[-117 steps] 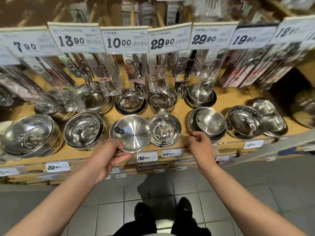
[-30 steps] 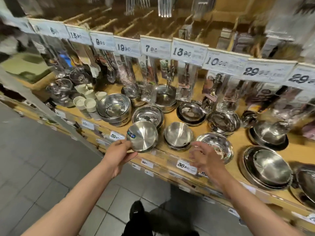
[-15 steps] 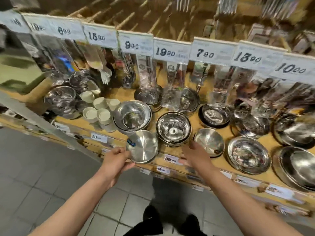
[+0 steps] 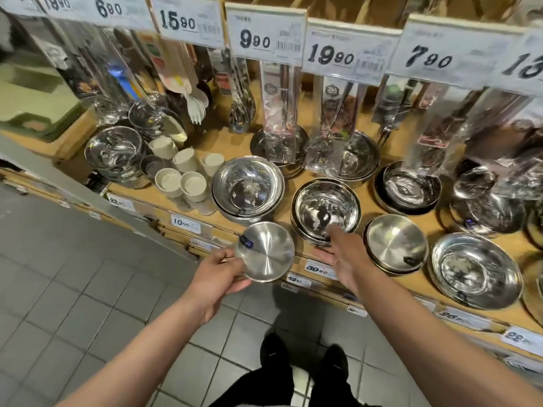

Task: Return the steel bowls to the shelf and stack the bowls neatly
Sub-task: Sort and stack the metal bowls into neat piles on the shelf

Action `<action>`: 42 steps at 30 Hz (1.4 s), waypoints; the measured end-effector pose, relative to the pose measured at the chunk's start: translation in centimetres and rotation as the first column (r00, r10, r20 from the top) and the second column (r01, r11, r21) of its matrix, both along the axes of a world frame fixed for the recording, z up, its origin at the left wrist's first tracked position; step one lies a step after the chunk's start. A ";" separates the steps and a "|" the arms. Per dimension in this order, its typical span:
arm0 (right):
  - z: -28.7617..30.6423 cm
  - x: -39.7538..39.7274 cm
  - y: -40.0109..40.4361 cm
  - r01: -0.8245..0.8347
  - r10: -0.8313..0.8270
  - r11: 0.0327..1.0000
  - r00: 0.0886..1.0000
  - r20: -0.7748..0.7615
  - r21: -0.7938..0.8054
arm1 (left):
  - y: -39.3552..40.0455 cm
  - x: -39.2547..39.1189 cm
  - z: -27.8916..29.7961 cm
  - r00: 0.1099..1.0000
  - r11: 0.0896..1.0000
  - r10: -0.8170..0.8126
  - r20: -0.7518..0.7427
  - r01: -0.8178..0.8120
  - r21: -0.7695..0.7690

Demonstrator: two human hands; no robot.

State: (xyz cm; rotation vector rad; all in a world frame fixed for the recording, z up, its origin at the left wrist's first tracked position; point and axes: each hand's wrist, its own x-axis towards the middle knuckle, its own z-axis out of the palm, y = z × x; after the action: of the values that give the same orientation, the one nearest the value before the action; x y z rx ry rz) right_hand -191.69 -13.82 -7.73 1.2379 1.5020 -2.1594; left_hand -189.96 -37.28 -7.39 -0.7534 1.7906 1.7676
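While the left hand [image 4: 216, 279] still grips the steel bowl [image 4: 264, 251], the open right hand [image 4: 342, 254] has reached the polished stack [image 4: 326, 211]; likely the stacking place

We stand on a grey tiled floor [image 4: 73, 304] before a wooden shelf [image 4: 364, 136]. White price tags [image 4: 266, 35] reading 15.90, 9.80, 19.90 and 7.80 hang above packaged cutlery [image 4: 282, 113]; beige cups [image 4: 182, 171] sit left.
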 end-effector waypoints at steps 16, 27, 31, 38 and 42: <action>3.1 1.8 0.5 0.044 -0.041 0.998 0.997 0.058 -0.053 | 0.3 0.3 -0.5 1.000 1.000 0.011 0.007 -0.011 -0.014; 7.6 7.1 6.8 0.139 -0.138 0.990 0.989 -0.044 0.014 | 7.0 -3.1 -0.5 0.994 0.993 -0.108 -0.003 0.108 0.053; 7.5 8.9 8.4 0.206 -0.206 0.979 0.978 -0.025 0.002 | 9.0 -4.4 -1.2 0.985 0.985 -0.170 0.004 0.170 0.032; 7.1 9.9 9.3 0.210 -0.210 0.977 0.978 -0.008 0.020 | 10.4 -5.7 -1.7 0.983 0.984 -0.178 0.041 0.178 0.010; 7.1 10.1 9.2 0.249 -0.249 0.968 0.968 0.034 -0.003 | 10.8 -5.5 -1.5 0.983 0.983 -0.181 0.031 0.180 0.017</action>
State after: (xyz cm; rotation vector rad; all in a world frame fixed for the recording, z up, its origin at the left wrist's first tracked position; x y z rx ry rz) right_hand -181.59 -4.60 -0.65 1.5249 1.3891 -2.2804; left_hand -195.50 -26.43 -8.92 -0.5903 1.7641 1.6385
